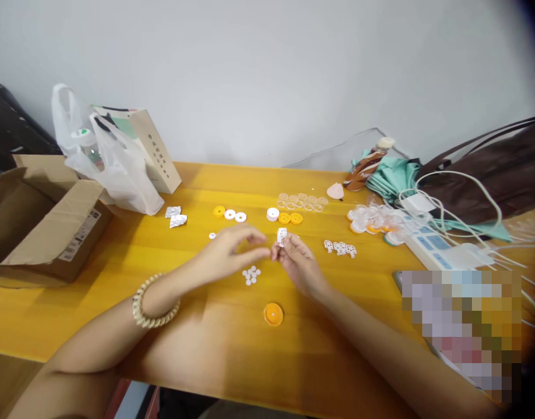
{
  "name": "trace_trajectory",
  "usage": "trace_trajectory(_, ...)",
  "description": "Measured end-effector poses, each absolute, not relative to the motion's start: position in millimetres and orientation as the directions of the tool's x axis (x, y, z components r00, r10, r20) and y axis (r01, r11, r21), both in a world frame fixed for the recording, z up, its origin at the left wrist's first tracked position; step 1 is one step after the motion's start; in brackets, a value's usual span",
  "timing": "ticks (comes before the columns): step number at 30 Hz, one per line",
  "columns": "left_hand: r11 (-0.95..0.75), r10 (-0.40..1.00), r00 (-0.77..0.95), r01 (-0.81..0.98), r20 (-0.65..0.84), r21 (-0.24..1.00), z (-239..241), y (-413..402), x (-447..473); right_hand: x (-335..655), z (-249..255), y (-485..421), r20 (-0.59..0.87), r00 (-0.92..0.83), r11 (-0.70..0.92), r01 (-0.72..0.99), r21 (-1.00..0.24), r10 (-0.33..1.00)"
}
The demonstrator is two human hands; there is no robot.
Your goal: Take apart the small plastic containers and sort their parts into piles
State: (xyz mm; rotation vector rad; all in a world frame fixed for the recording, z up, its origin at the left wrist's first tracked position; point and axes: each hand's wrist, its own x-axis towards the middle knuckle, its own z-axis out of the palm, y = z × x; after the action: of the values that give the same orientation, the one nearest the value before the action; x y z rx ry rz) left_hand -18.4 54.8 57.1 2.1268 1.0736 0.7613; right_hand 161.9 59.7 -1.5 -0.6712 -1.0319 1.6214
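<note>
My right hand (pixel 298 263) is closed on a small white perforated strip (pixel 282 235) held upright above the yellow table (pixel 197 326). My left hand (pixel 232 247), with a bead bracelet on the wrist, hovers just left of it, fingers curled in a pinch close to the strip; whether it holds anything is hidden. Below the hands lies a cluster of small white discs (pixel 251 274). An orange round cap (pixel 273 314) lies nearer to me.
Orange and white rings (pixel 229 213), clear cups (pixel 302 201) and white tabs (pixel 339 248) lie beyond the hands. An open cardboard box (pixel 40 221) and a plastic bag (pixel 114 169) stand left. A power strip (pixel 433 244), cables, a brown bag (pixel 498 174) and a bottle (pixel 367 164) fill the right.
</note>
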Motion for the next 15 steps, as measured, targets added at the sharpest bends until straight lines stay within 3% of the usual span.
trace_trajectory(2, -0.412, 0.873, 0.418, 0.357, 0.251, 0.839, 62, 65, -16, 160, 8, 60, 0.092, -0.322, -0.083, -0.492, -0.867, 0.942)
trace_trajectory(4, -0.370, 0.855, 0.451, 0.181, 0.257, 0.911, 61, 69, -11, 158, 14, 59, 0.101, -0.351, -0.089, -0.486, -0.870, 0.931)
trace_trajectory(8, -0.292, 0.824, 0.496, -0.045, 0.275, 0.955, 49, 68, -2, 157, 16, 53, 0.106, -0.422, -0.106, -0.449, -0.887, 0.900)
trace_trajectory(11, -0.302, 0.842, 0.458, -0.042, 0.287, 0.952, 45, 66, -2, 159, 16, 50, 0.104, -0.419, -0.077, -0.394, -0.916, 0.902)
trace_trajectory(15, -0.467, 0.842, 0.359, 0.108, 0.403, 0.878, 54, 60, -5, 167, 30, 52, 0.091, -0.285, 0.019, -0.247, -0.969, 0.954)
